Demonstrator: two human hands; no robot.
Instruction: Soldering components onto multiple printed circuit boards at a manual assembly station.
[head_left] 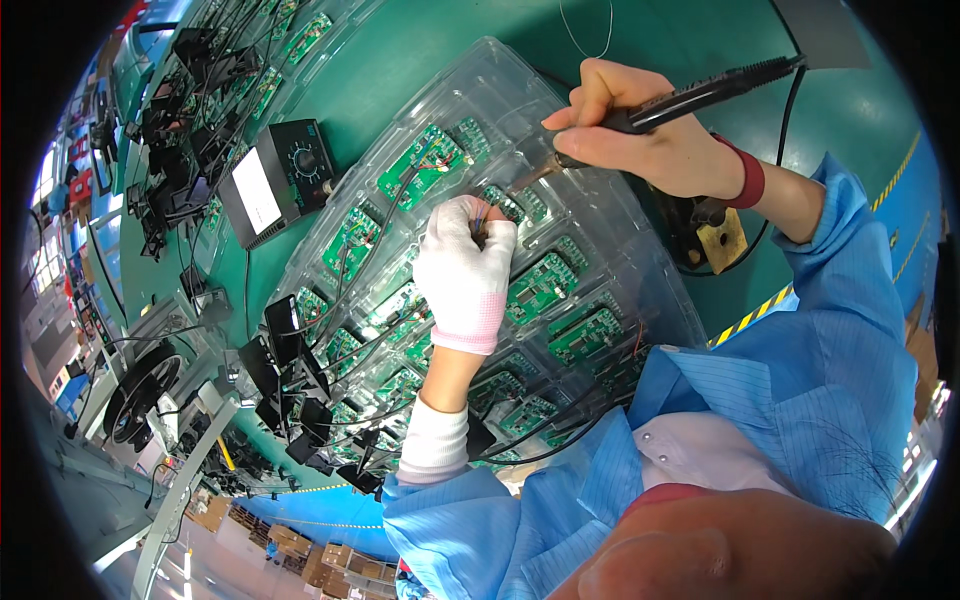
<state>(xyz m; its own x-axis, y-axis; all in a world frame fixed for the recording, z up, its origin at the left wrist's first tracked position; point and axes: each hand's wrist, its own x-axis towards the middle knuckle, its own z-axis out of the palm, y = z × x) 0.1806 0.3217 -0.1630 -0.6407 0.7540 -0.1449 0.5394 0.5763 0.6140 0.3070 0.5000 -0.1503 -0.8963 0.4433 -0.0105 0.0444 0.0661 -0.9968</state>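
Right now, circuit board point(506, 203): small and green, lying in the tray just past the gloved fingertips, to their right.
Thin wires point(481, 214): coloured, poking up between the left thumb and fingers.
Left hand point(465, 265): in a white glove with a pink cuff, fingers pinched narrow on the wires.
Right hand point(665, 145): bare, with a red band at the wrist, gripping the soldering iron point(700, 95) like a pen; its tip slants down to the board, and I cannot tell whether they touch.
Burn risk: the left fingertips are so near the tip that a small slip of the iron could scorch the glove.
Snag risk: a sleeve or wrist catching the black cables point(360, 255) left of the gloved hand could tug boards askew.
Tray point(625, 215): see-through plastic with pockets of green boards, under both hands.
Table point(370, 100): green, beyond the left hand, with a black control box point(285, 180) to that hand's left.
Sponge point(722, 245): yellow, nearer the body than the right hand.
Room: blue floor point(345, 515) and cardboard boxes point(340, 568), well behind the left hand.
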